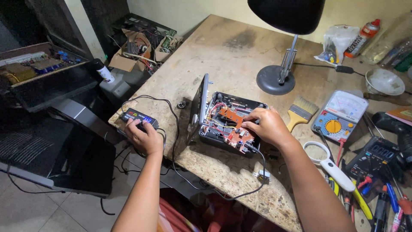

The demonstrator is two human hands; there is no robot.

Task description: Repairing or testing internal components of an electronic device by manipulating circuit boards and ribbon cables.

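From the head view, our left hand (143, 136) rests on a small black power unit (138, 118) with a lit blue display at the near-left corner of the desk (231, 47); its fingers are curled over the unit's near end, seemingly pressing or turning a control, though the control itself is hidden. Our right hand (266, 125) lies on the opened electronic device (229, 124), fingers bent down onto the orange circuit board (234, 124) and closed on nothing we can make out. A black cable (174, 129) runs between the two hands. Just right of the right fingers lie a paintbrush (301, 111) and an analog multimeter (340, 115); a desk lamp (281, 43) stands beyond them. We judge this a powered check of the board, with the supply being adjusted; the next move calls for steady fingers clear of bare contacts.
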